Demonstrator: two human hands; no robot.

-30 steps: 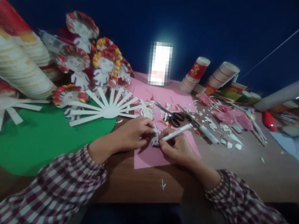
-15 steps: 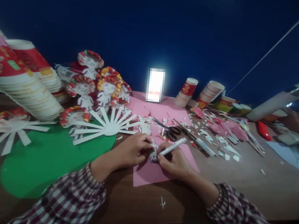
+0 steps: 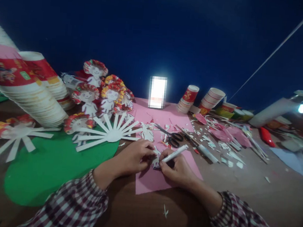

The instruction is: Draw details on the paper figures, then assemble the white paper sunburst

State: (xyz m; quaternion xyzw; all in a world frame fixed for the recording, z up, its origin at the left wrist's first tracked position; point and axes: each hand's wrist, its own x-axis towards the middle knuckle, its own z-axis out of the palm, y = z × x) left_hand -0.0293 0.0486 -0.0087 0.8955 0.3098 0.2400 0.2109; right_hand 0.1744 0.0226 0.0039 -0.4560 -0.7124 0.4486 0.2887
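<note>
My right hand (image 3: 174, 166) is closed around a white marker pen (image 3: 175, 153), its rear end slanting up to the right. Between my hands lies a small white paper cutout (image 3: 156, 158) over a pink sheet (image 3: 147, 187), and my left hand (image 3: 137, 158) pinches its left edge. The pen's tip is hidden behind my right fingers, close to the cutout. Just beyond my hands are black scissors (image 3: 174, 138) and another white paper cutout (image 3: 147, 132).
Paper cup stacks (image 3: 36, 100) lean at the left, beside paper dolls (image 3: 89, 97). A white paper fan of strips (image 3: 113, 135) rests partly on a green sheet (image 3: 56, 168). Paper scraps, a red object (image 3: 267, 137) and more cups (image 3: 212, 99) lie right. A bright pixelated rectangle (image 3: 158, 92) stands at the back.
The view has tilted slightly, so things appear a little lower. My hands keep their hold on the marker pen and the cutout, with hardly any shift between them.
</note>
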